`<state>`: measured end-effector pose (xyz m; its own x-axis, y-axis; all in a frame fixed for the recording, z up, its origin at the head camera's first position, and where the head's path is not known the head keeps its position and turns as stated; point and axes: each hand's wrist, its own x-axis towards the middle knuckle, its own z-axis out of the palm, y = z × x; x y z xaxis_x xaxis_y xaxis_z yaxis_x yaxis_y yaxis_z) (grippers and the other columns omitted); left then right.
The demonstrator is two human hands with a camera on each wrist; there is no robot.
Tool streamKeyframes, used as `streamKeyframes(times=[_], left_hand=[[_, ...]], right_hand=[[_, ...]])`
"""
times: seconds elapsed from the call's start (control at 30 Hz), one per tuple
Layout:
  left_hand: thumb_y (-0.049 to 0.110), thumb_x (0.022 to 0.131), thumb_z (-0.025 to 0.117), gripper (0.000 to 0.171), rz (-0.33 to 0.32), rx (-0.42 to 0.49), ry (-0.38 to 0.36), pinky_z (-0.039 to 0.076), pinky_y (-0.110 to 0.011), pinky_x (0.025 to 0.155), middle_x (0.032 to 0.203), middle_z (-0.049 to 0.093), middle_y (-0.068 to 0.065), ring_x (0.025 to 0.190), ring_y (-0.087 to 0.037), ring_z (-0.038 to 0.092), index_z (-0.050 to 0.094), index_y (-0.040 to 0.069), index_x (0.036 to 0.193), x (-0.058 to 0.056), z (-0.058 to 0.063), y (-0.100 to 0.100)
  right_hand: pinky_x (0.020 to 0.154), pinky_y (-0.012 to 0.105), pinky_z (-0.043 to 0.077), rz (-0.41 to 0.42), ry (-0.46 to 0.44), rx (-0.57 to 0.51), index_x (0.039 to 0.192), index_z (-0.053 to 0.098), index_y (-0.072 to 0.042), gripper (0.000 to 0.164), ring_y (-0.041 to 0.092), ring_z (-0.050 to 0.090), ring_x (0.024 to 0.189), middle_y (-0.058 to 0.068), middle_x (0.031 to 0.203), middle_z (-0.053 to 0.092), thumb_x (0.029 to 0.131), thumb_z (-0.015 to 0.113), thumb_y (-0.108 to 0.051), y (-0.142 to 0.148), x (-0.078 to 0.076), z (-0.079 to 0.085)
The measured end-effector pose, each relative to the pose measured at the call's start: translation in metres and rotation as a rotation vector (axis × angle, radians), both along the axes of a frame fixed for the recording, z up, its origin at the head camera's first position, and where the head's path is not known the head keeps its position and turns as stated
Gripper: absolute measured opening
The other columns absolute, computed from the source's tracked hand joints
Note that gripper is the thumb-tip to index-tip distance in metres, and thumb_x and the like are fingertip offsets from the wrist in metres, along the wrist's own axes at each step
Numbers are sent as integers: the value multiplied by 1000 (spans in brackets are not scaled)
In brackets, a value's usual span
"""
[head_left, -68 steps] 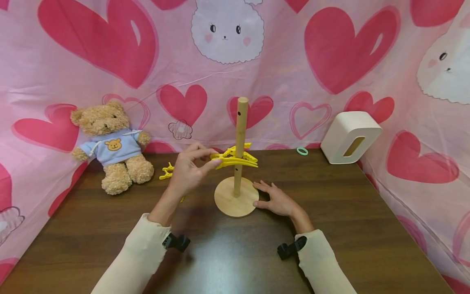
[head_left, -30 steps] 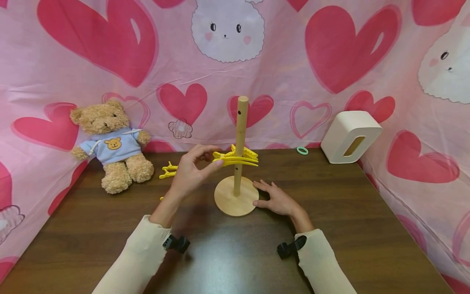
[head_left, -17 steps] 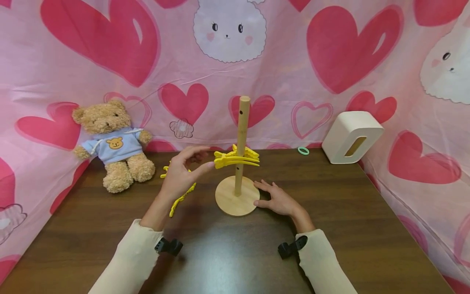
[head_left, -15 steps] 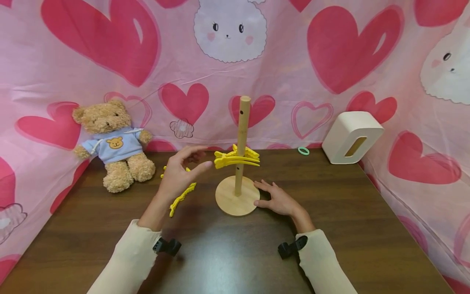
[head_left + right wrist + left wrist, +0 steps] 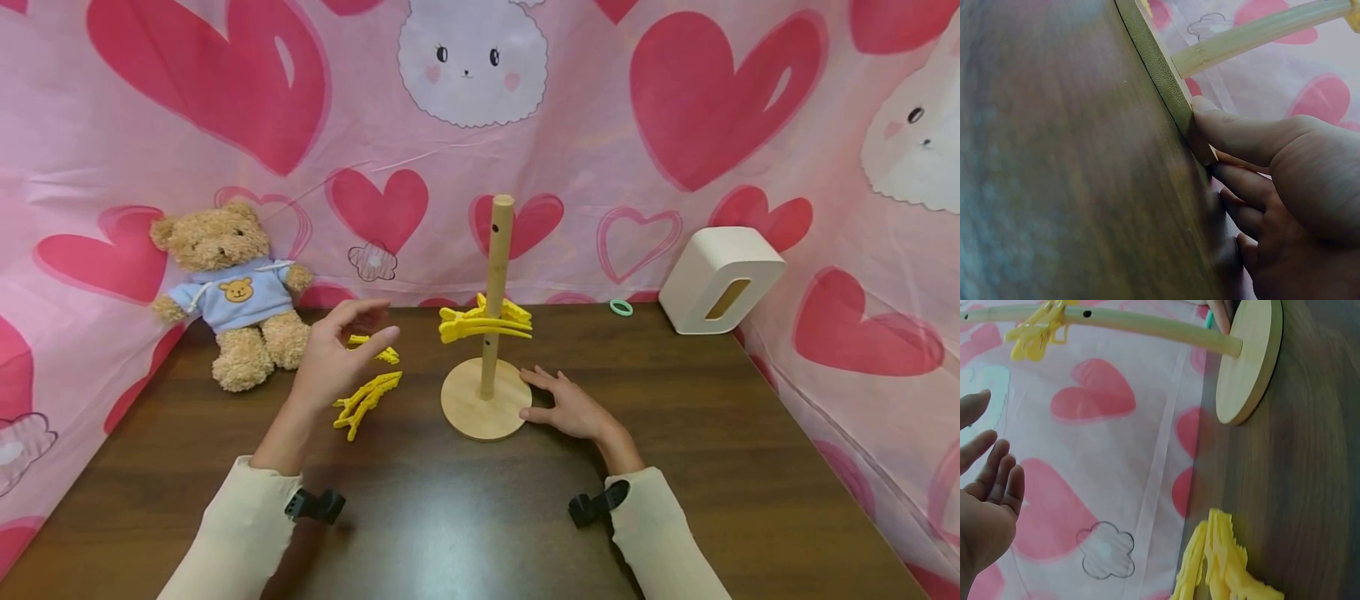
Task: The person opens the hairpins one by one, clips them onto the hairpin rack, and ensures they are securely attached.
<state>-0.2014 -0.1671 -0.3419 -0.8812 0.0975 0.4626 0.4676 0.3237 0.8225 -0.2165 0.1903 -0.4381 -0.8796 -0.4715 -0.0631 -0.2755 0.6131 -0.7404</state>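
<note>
My left hand (image 5: 335,354) is in the air left of the wooden stand, thumb and fingers apart, with nothing between them. Yellow hair clips (image 5: 367,402) lie on the table beside and partly behind it, some hidden by the hand in the head view. On the stand's upright post (image 5: 498,258), a pair of long yellow hair clips (image 5: 483,327) sits crosswise below mid-height. My right hand (image 5: 564,406) rests at the right edge of the round base (image 5: 480,421). In the right wrist view its thumb (image 5: 1235,134) touches the base's rim, with the other fingers alongside.
A teddy bear (image 5: 238,292) in a blue top sits at the back left. Toward the back right stand a white box with a slot (image 5: 720,279) and a small mint-green ring (image 5: 621,307). A pink heart-patterned cloth (image 5: 585,150) hangs behind the dark wooden table (image 5: 465,517).
My left hand has let go of the yellow hair clip on the post and drawn back left, uncovering more clips on the table. The right hand has stayed at the base.
</note>
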Motion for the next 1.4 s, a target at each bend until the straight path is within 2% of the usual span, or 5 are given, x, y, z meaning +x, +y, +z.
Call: streamKeyframes(times=[0.23,0.4,0.63,1.03,1.4], left_hand=[[16,95,74,38,40,-64,-7,48,-19,86,116,64,-5,103,-18,60,67,6,130,2,-5,-19],[15,94,74,36,55,-110,-26,49,-19,81,117,66,-8,97,-13,61,67,5,128,5,-10,-31],[16,94,74,40,-66,-202,-168,50,-19,89,124,66,-18,106,-23,65,65,-1,128,3,-24,-55],[25,94,75,51,-136,-298,-380,51,-23,87,128,64,-24,114,-38,62,61,-4,133,-5,-47,-88],[19,91,78,46,-208,-365,-429,52,-27,87,122,67,-19,109,-31,64,63,-5,127,-14,-73,-94]], right_hand=[[118,63,6,14,13,-1,152,43,-2,69,43,16,151,23,158,36,95,73,-28,0,-1,0],[118,63,6,9,9,-4,153,44,-3,70,44,15,151,23,158,35,95,73,-28,1,-1,-1],[118,64,6,7,-10,0,153,43,-4,70,46,11,151,22,159,34,95,73,-29,0,-1,-1],[118,63,6,5,-1,-12,153,43,-3,69,43,14,151,23,158,34,95,73,-26,0,0,0],[119,63,5,6,0,-9,153,44,-4,69,43,13,151,22,159,35,95,73,-27,1,-1,-3]])
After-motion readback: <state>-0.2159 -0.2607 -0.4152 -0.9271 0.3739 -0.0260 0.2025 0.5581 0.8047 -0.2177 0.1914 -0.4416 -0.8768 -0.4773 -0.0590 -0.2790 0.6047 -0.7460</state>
